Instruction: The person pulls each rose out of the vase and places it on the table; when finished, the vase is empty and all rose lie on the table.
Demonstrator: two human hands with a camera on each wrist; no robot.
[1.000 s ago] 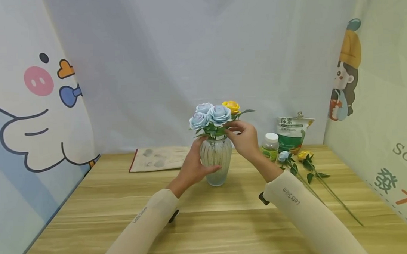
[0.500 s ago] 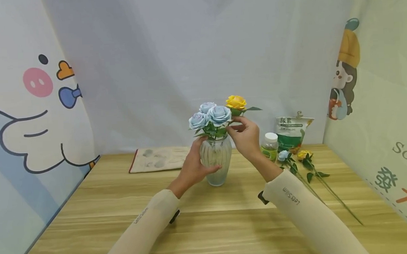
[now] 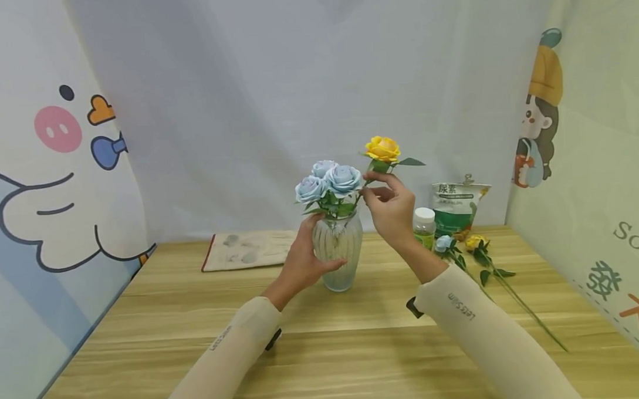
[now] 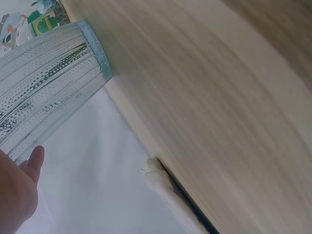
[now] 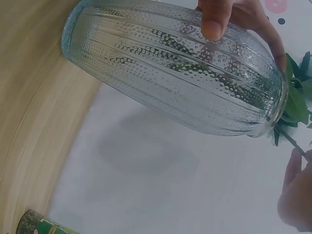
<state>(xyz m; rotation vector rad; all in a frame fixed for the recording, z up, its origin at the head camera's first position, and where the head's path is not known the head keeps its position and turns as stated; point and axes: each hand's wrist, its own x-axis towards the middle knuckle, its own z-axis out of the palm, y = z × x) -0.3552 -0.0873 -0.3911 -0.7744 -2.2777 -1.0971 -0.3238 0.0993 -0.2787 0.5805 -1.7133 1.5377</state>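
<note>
A ribbed clear glass vase (image 3: 345,254) stands upright on the wooden table, with several light blue roses (image 3: 344,180) in its mouth. My left hand (image 3: 303,259) grips the vase's left side, thumb across the front and fingers near the rim. Up at the right of the rim, my right hand (image 3: 393,211) pinches the stem of a yellow rose (image 3: 383,148), whose bloom is higher than the blue ones. In the right wrist view that stem (image 5: 291,140) slants out of the vase mouth to the fingertips. Textured glass blurs the stems inside.
At right lie a blue rose (image 3: 444,244) and another yellow rose (image 3: 476,242) with long stems. Behind them stand a white-capped bottle (image 3: 424,222) and a clipped green-white pouch (image 3: 454,206). A folded cloth (image 3: 247,250) lies left of the vase, by the back curtain (image 3: 217,138).
The right hand has moved up and to the right, raising the yellow rose away from the blue ones. The left hand and the vase have stayed in place.
</note>
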